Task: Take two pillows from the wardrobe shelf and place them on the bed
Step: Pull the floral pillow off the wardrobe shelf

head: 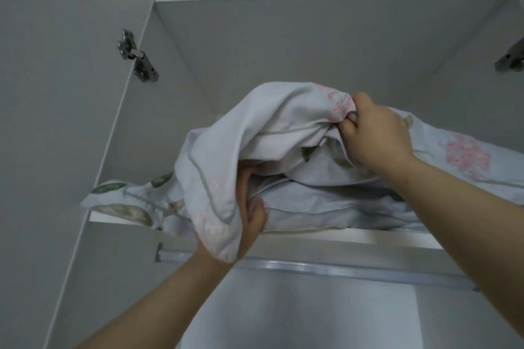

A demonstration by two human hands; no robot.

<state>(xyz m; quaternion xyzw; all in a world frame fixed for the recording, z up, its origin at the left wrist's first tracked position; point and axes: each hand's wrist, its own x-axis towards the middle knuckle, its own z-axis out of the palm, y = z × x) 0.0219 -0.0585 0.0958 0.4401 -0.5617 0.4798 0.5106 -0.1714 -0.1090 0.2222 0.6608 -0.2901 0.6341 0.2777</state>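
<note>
1. Grey-white panels of the wardrobe (71, 122) fill the frame, seen from below; its shelf (283, 235) crosses the middle from left to right, with a metal rail (312, 266) fixed just beneath the shelf's front edge.
2. Two pillows are stacked on the shelf at the centre of the frame. The lower pillow (326, 207) is pale blue-grey with green leaf prints and pink blossoms; it lies flat with its long axis running left to right along the shelf, and its left corner overhangs the front edge at middle left.
3. The upper pillow (241, 136) is whiter, edged with thin grey piping and marked with faint pink blossoms. It is crumpled and raised off the lower one, its long axis slanting from upper right down to lower left, where one corner hangs past the shelf edge.
4. The right hand (374, 133) is closed on the upper right corner of the upper pillow, fabric bunched in the fist.
5. The left hand (252, 207) is tucked under the drooping fold of the upper pillow, fingers curled into cloth; which pillow's cloth cannot be told.
6. A metal hinge (137, 61) is seen at upper left.
</note>
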